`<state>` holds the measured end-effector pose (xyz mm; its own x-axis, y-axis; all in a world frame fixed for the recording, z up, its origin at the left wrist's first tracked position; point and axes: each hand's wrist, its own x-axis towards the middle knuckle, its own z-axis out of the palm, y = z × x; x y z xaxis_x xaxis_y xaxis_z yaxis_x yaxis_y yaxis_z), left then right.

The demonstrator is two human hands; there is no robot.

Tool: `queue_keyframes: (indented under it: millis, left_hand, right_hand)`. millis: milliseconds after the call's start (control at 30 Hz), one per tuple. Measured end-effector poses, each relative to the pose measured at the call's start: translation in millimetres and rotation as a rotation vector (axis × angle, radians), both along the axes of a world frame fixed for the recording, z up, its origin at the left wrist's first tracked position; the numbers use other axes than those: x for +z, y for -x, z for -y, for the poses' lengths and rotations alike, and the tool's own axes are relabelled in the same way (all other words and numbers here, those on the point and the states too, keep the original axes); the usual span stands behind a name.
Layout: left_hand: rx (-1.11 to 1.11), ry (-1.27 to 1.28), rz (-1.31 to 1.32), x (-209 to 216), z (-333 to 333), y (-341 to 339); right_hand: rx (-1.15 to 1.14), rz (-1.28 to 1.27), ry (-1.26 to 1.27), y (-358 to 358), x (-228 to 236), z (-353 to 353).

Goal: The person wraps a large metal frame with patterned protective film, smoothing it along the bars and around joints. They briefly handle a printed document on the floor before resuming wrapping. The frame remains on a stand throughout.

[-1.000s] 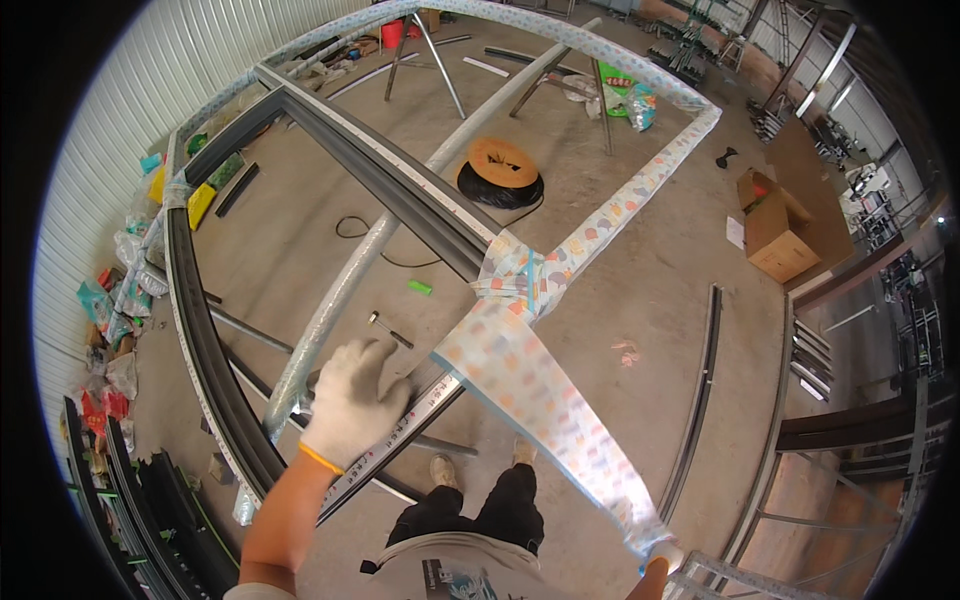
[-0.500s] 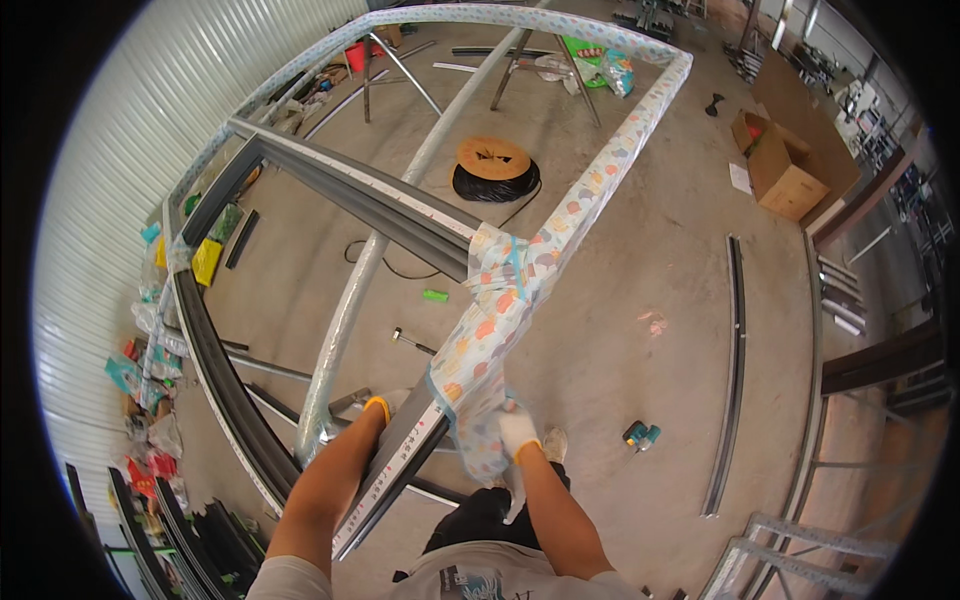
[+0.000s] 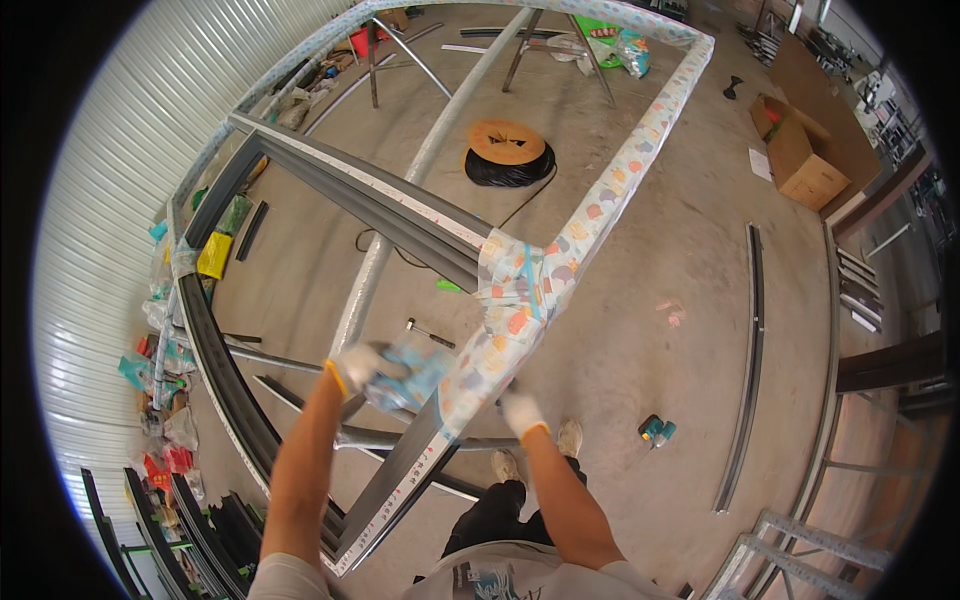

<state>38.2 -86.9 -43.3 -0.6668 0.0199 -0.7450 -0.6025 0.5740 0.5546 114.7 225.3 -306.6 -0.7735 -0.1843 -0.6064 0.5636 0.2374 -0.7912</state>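
My left hand (image 3: pixel 362 366), in a white glove with a yellow cuff, grips a loose bundle of patterned wrapping film (image 3: pixel 408 378), blurred by motion, on the left of the frame's near bar. My right hand (image 3: pixel 521 412), gloved the same way, is at the bar's right side; its fingertips are partly hidden and I cannot make out whether they hold anything. Printed wrapping (image 3: pixel 490 365) covers the bar down to about between my hands. Below that, the dark grey metal profile (image 3: pixel 408 462) with its white printed strip is bare.
The large frame's crossbar (image 3: pixel 370 195) is grey and unwrapped. On the floor are a cable spool (image 3: pixel 508 145), a hammer (image 3: pixel 430 333), a teal power tool (image 3: pixel 656 431) and a long dark profile (image 3: pixel 744 370). A cardboard box (image 3: pixel 800 160) stands at the right.
The loose wrapping film has passed from my right hand, under the bar, to my left hand. My left hand has come out on the left and risen. My right hand has shifted slightly upward.
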Motion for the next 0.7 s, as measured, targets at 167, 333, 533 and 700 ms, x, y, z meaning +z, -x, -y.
queue_keyframes:
  millis: [167, 333, 533, 700]
  left_hand:
    - [-0.032, 0.113, -0.227, 137.6, -26.9, 46.7]
    - [-0.172, 0.191, -0.37, 192.8, -87.6, 40.1]
    - [-0.178, 0.378, -0.506, 237.0, -174.3, -49.8]
    - [-0.573, 0.425, -0.848, 158.5, -276.0, -148.7]
  right_hand:
    - [-0.392, -0.066, 0.156, 11.0, 84.6, -86.3]
    - [-0.522, -0.234, 0.243, 16.7, 164.5, -125.6]
    - [-0.232, -0.5, 0.514, -20.0, 303.2, -110.1]
    - [-0.21, -0.172, 0.923, -78.3, 333.8, -103.7]
